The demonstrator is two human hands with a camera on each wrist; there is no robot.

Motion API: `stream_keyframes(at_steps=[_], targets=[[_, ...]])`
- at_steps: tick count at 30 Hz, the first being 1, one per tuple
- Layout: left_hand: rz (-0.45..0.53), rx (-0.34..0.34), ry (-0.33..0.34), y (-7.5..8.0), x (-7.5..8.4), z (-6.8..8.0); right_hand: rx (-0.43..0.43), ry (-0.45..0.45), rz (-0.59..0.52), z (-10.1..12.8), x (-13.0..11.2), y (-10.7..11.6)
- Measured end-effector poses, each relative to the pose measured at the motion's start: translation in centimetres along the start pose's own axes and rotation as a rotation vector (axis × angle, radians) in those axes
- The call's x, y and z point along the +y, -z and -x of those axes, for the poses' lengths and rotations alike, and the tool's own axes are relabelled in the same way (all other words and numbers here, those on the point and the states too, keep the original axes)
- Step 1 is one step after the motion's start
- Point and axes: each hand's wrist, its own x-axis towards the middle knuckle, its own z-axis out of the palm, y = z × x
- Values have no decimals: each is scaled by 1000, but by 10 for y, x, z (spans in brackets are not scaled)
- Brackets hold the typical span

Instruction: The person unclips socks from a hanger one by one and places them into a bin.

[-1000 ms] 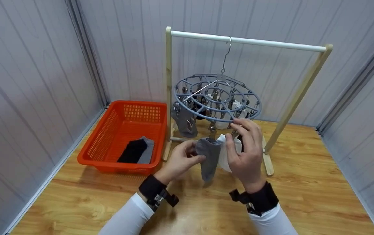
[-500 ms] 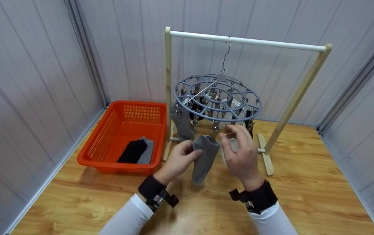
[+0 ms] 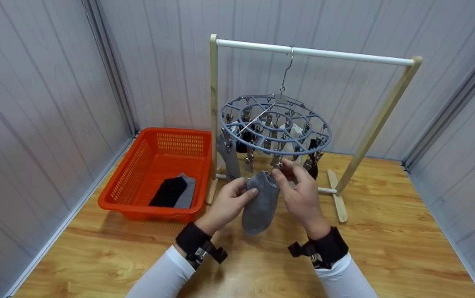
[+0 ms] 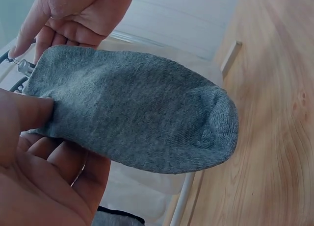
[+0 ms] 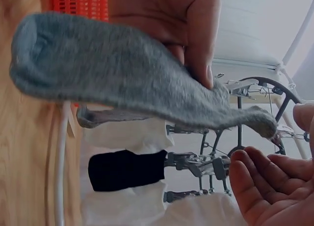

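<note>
A gray sock point(image 3: 261, 211) is dangling below the round clip hanger point(image 3: 258, 148), left hand point(image 3: 227, 203) pinching its upper side, right hand point(image 3: 302, 200) pinching a metal clip point(image 3: 278, 164); pegging is apparently underway, likely calling next for seating the cuff point(image 3: 267, 175) firmly.

Right hand point(image 3: 301, 198) is easing down from the round hanger's point(image 3: 255, 146) front-right rim, moving left, and is now pinching a clip point(image 3: 278, 164) just under the front rim. Held gray sock point(image 3: 260, 209) is swinging broad side out below that rim. Hanger is rotating slightly, front clips point(image 3: 249, 159) drifting right; hung gray sock point(image 3: 230, 160) at its left is turning narrower.
</note>
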Motion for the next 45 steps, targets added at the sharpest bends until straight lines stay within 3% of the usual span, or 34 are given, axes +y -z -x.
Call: stream_keyframes(at_steps=[9, 23, 35, 45], targets=[[-27, -24, -9, 0, -2, -1, 10, 42, -43, 1, 2, -6], [11, -92, -6, 1, -3, 1, 12, -26, -119, 5, -3, -3], [-37, -71, -18, 4, -3, 2, 68, 13, -42, 4, 0, -4], [-11, -86, -24, 5, -3, 0, 107, 113, 7, 4, 5, -2]])
